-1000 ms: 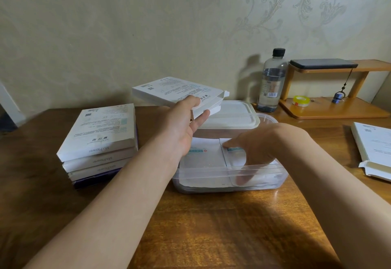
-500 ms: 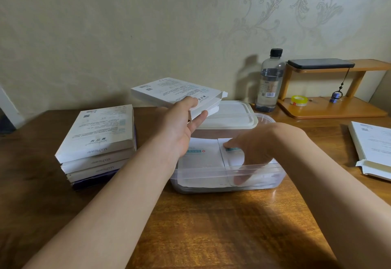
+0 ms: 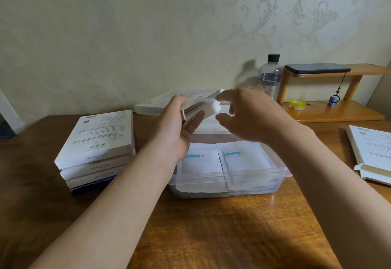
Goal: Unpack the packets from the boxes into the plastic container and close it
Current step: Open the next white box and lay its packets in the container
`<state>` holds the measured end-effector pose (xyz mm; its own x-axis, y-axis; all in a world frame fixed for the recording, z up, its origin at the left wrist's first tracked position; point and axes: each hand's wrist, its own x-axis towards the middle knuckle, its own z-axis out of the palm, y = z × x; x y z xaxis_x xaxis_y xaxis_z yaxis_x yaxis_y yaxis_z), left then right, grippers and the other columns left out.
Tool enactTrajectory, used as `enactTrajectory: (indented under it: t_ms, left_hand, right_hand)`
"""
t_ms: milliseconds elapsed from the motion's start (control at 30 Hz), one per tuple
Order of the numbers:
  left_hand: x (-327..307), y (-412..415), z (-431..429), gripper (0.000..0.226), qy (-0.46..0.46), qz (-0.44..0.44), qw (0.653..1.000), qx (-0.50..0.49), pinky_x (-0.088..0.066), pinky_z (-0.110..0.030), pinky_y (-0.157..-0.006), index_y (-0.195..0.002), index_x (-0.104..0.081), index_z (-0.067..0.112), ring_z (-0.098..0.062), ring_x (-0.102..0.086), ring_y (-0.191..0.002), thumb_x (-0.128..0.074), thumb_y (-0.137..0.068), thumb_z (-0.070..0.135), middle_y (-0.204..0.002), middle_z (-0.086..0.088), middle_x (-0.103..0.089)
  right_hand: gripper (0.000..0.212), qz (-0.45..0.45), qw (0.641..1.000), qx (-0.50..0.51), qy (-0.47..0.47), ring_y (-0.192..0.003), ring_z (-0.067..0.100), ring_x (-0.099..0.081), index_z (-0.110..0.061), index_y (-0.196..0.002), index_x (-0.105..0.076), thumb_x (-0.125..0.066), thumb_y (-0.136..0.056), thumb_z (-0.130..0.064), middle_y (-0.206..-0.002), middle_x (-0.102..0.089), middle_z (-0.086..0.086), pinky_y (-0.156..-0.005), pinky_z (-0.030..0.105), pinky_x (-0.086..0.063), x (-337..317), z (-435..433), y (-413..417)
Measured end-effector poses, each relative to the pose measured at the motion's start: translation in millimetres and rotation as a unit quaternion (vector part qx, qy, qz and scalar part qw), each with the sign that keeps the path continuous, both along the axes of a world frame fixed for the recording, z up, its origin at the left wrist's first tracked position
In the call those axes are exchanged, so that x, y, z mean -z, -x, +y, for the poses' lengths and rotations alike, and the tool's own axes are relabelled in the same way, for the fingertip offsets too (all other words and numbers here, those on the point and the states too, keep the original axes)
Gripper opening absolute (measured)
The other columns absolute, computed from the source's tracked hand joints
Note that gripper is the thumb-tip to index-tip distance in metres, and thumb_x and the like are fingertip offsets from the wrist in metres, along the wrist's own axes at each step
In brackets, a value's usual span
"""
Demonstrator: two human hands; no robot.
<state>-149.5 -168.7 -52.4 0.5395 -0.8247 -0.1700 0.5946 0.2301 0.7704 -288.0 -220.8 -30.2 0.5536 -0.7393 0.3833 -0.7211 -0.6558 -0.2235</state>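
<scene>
Here, thin white box (image 3: 159,103), small print on top

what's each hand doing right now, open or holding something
Left hand: grips the white box, held up in the air.
Right hand: open, fingers spread at the box's open end, gripping nothing.

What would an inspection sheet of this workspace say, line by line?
surface: wooden table, dark brown.
job's things: plastic container open, two packets side by side inside; lid behind it; stack of boxes at left; open box at right.
clutter: bottle, phone on wooden shelf, tape roll, blue charm.
grippers: left hand grips a box; right hand open, near its open end.
cables: nothing seen.
surroundings: patterned wall.
</scene>
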Motion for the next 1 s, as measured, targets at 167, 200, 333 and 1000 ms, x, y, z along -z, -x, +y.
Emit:
enactTrajectory:
  t_ms: [167,200,333,1000]
  left_hand:
    - [2,-6,-2,0.023,0.004,-0.007,0.999,0.040,-0.063,-0.028,-0.061,-0.115,-0.068,0.006,-0.026,-0.071,-0.087,-0.063,-0.095,0.017,-0.120,-0.018,-0.071]
    - [3,-5,-1,0.027,0.000,-0.005,0.999,0.052,-0.063,-0.028,-0.059,-0.119,-0.067,0.005,-0.027,-0.071,-0.088,-0.062,-0.095,0.016,-0.124,-0.019,-0.070]
    - [5,-3,0,0.031,-0.014,-0.016,0.995,0.094,-0.062,-0.029,-0.056,-0.125,-0.065,0.005,-0.034,-0.073,-0.100,-0.056,-0.096,0.010,-0.125,-0.019,-0.070]
    - [4,-9,-1,0.008,-0.020,0.005,0.999,0.032,-0.065,-0.036,-0.062,-0.091,-0.058,0.008,-0.027,-0.068,-0.074,-0.060,-0.097,0.013,-0.099,-0.017,-0.064]
  right_hand:
    - [0.054,0.024,0.999,-0.010,-0.021,-0.102,0.029,-0.063,-0.039,-0.141,-0.047,-0.057,-0.089,-0.027,-0.111,-0.069,0.004,-0.084,0.045,-0.056,8,-2,-3]
    - [0.053,0.033,0.999,-0.013,-0.023,-0.102,0.030,-0.062,-0.037,-0.138,-0.047,-0.055,-0.088,-0.024,-0.113,-0.068,0.005,-0.083,0.045,-0.056,10,-3,-4]
    - [0.046,0.067,0.997,-0.007,-0.044,-0.100,0.031,-0.060,-0.036,-0.130,-0.051,-0.051,-0.087,-0.019,-0.117,-0.063,0.003,-0.076,0.037,-0.050,16,-5,-5]
    - [0.011,-0.182,0.977,-0.087,0.064,-0.079,0.015,-0.061,-0.026,-0.096,-0.078,-0.068,-0.092,-0.028,-0.089,-0.063,-0.001,-0.072,0.028,-0.053,3,-20,5]
